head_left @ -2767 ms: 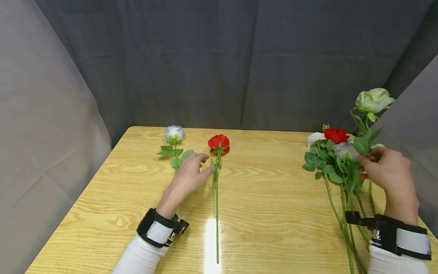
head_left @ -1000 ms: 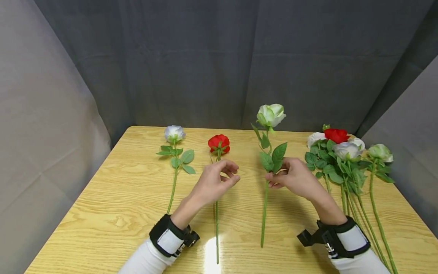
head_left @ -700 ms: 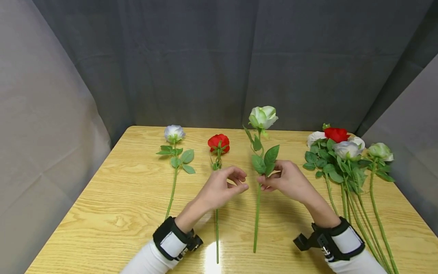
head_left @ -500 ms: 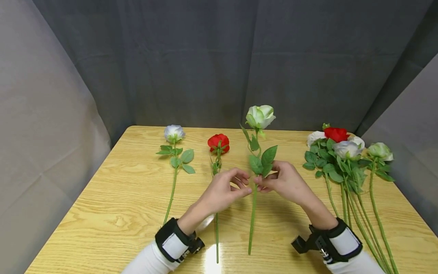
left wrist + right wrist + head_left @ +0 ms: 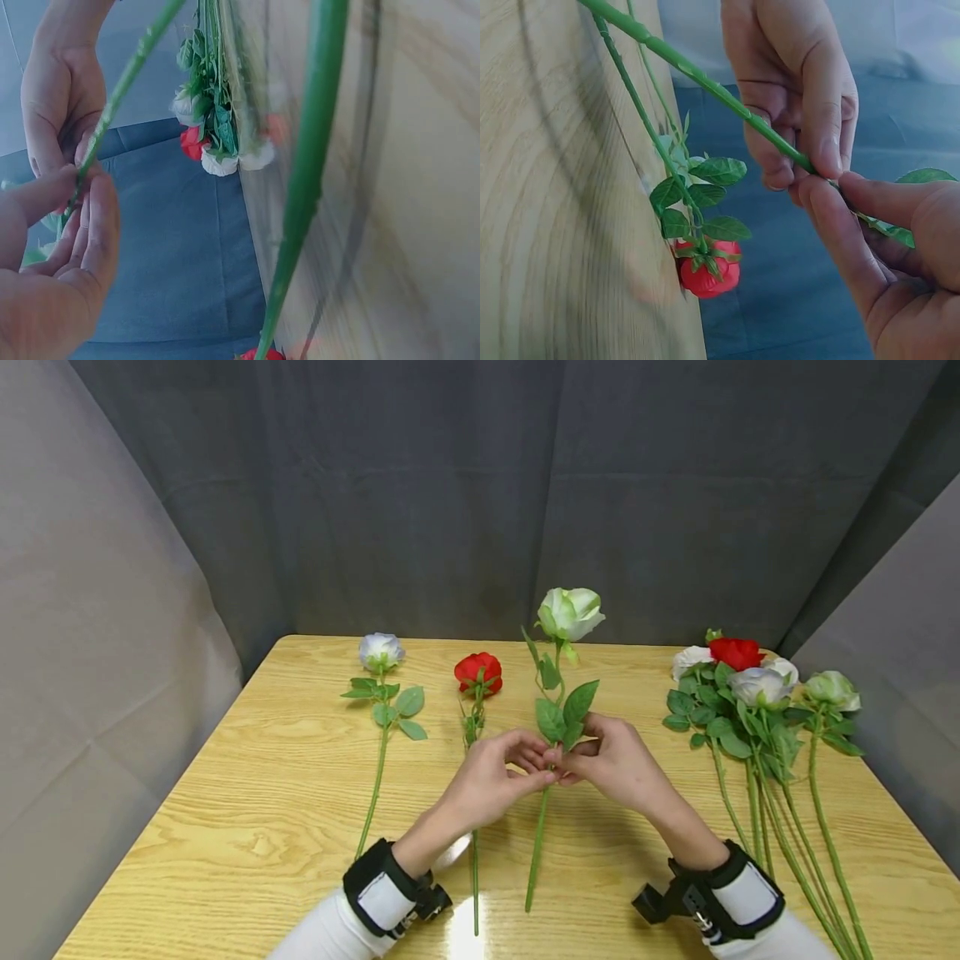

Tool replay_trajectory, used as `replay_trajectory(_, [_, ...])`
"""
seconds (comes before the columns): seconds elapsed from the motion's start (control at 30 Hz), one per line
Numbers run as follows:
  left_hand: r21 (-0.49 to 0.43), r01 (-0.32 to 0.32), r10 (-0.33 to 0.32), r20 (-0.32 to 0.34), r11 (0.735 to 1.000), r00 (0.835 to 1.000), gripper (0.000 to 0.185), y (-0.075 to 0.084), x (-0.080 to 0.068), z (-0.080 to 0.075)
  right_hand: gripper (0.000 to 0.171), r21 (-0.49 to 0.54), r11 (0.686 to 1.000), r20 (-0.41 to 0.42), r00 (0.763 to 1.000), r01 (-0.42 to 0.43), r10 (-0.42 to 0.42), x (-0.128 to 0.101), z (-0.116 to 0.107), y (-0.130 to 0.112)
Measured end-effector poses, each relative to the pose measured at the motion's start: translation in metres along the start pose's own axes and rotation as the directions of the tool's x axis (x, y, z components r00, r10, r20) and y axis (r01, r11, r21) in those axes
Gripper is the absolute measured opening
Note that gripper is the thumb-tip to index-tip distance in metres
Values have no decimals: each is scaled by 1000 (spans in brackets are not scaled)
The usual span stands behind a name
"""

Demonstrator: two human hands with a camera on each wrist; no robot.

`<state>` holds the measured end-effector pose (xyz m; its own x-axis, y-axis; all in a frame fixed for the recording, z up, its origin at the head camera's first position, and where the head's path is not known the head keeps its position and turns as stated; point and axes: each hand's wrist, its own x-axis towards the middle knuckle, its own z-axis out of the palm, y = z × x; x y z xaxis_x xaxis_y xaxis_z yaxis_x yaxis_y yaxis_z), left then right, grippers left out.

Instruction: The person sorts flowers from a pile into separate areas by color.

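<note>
Over the middle of a light wood-grain table (image 5: 225, 827), both hands meet on one pale green rose (image 5: 570, 612), held raised above the tabletop. The left hand (image 5: 491, 777) and right hand (image 5: 615, 764) pinch its thin smooth stem. A red rose (image 5: 478, 672) and a lilac rose (image 5: 381, 651) lie flat to the left with bare tabletop between them; a rose pile (image 5: 750, 693) crowds the right edge.

I see a pale green-white rose (image 5: 568, 612) held almost upright, leaning slightly, its bloom well above my fingertips (image 5: 551, 766) and two broad green leaves just over them. My fingers pinch its stem from both sides, and the long bare stem slants down below them, ending near the table.
</note>
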<state>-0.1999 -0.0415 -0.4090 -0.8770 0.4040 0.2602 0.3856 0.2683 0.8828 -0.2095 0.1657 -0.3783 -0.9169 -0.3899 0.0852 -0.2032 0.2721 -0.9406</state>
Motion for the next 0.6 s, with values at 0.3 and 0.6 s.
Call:
replay_trajectory(0.3, [-40, 7, -9, -37, 999, 999, 21, 3, -1, 4, 19, -64, 997, -44, 998, 30, -33, 1, 4, 2])
replay_trajectory(0.6, [-79, -26, 20, -76, 997, 997, 21, 0, -1, 8, 21, -177, 983, -164, 983, 55, -85, -1, 8, 1])
